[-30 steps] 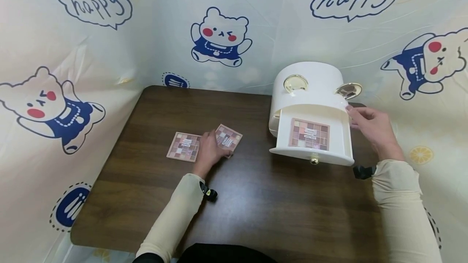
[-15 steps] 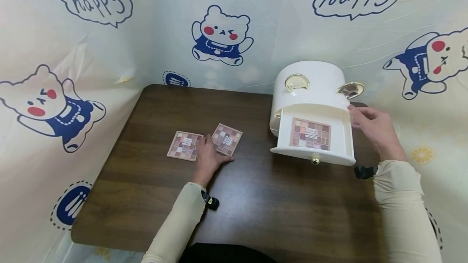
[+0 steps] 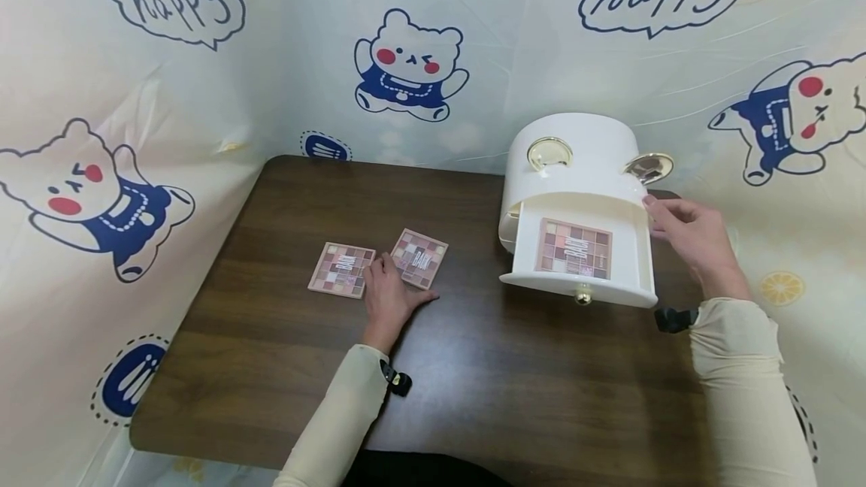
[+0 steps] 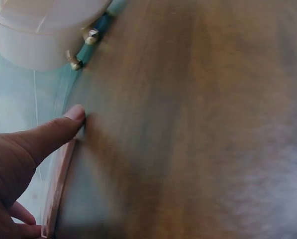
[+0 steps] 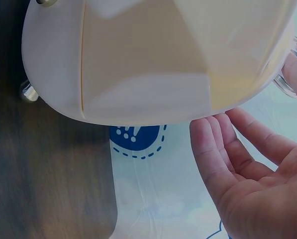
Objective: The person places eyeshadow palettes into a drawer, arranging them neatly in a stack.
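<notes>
Two pink eyeshadow palettes with white lettering lie on the brown table, the left palette flat and square, the right palette turned at an angle. My left hand is down between them, fingers at the near edge of the right palette and thumb stretched out to the right. In the left wrist view the thumb reaches past the palette's edge. A white storage box stands with its drawer pulled out, a third palette inside. My right hand rests its fingertips against the box's right side.
The box carries two round gold ears, and a gold knob is on the drawer front. Behind the table hangs a printed curtain with bears, close around its back and sides.
My left hand has come off the right palette and slid slightly nearer; that palette has shifted a little and shows fully. My right hand stays at the box.
</notes>
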The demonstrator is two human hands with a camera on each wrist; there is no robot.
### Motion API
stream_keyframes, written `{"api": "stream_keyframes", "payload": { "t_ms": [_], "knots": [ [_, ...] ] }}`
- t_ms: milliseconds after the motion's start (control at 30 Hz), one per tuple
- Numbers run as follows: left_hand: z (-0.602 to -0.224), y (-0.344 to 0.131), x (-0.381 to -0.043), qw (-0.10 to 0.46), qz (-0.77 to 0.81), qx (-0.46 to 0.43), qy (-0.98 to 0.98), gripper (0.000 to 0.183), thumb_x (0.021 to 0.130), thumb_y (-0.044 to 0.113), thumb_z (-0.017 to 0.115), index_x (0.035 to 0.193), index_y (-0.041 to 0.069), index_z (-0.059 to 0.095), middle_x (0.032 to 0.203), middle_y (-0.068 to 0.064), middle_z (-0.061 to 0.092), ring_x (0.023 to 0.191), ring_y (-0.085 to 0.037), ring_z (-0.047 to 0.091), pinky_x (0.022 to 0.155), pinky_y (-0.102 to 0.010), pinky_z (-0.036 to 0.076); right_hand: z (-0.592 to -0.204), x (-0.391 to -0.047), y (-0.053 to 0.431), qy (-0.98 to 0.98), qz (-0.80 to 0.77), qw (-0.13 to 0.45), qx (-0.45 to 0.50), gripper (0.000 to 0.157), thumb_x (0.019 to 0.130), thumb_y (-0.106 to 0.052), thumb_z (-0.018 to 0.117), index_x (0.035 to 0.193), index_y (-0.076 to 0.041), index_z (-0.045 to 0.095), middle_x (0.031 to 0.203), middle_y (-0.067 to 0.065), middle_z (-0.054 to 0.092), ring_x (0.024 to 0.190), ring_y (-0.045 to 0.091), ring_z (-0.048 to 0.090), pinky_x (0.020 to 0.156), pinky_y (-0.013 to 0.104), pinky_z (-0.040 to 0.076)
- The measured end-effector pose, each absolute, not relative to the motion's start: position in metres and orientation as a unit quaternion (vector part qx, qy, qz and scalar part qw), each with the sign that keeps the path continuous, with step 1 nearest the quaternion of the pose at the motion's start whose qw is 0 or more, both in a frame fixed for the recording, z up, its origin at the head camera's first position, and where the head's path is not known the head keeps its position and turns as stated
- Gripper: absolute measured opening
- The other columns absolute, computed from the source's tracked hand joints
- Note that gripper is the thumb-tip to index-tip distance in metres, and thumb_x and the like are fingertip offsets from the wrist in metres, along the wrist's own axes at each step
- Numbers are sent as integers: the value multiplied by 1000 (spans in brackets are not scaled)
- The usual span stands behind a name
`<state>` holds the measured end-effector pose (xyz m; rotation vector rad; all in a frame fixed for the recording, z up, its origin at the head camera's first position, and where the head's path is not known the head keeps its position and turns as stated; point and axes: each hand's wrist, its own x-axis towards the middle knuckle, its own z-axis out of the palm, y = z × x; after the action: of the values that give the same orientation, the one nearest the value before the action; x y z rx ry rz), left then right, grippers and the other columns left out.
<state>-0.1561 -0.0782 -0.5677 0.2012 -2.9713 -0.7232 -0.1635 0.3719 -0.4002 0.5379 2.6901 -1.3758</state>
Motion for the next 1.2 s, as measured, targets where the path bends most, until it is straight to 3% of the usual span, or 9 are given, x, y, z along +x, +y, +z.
{"api": "stream_keyframes", "payload": {
  "t_ms": [233, 467, 700, 1200],
  "knots": [
    [-572, -79, -156, 57, -240, 62, -967, 125, 54, 62, 93, 144, -9, 42, 132, -27, 50, 118, -40, 41, 93, -50, 46, -399, -162, 371, 876, -446, 37, 177, 90, 91, -70, 52, 146, 1, 48, 142, 24, 50, 115, 38, 58, 105, 58, 41],
    [-571, -80, -154, 83, -304, 62, -947, 116, 57, 55, 94, 143, -5, 45, 136, -25, 51, 126, -38, 40, 101, -51, 42, -397, -163, 372, 876, -446, 41, 177, 90, 91, -70, 53, 146, 1, 48, 141, 23, 50, 102, 22, 62, 105, 58, 41],
    [-564, -82, -155, 79, -326, 73, -939, 119, 54, 52, 95, 146, -5, 45, 140, -25, 49, 133, -40, 37, 109, -51, 36, -399, -163, 371, 875, -448, 40, 180, 89, 91, -70, 52, 146, 1, 49, 141, 23, 50, 115, 36, 57, 105, 58, 41],
    [-541, -95, -154, 102, -395, 55, -911, 118, 54, 51, 95, 145, -5, 47, 137, -24, 51, 128, -40, 41, 105, -53, 36, -399, -162, 372, 870, -456, 41, 181, 93, 88, -73, 54, 146, 0, 49, 142, 23, 49, 118, 41, 56, 106, 62, 37]
  ]
}}
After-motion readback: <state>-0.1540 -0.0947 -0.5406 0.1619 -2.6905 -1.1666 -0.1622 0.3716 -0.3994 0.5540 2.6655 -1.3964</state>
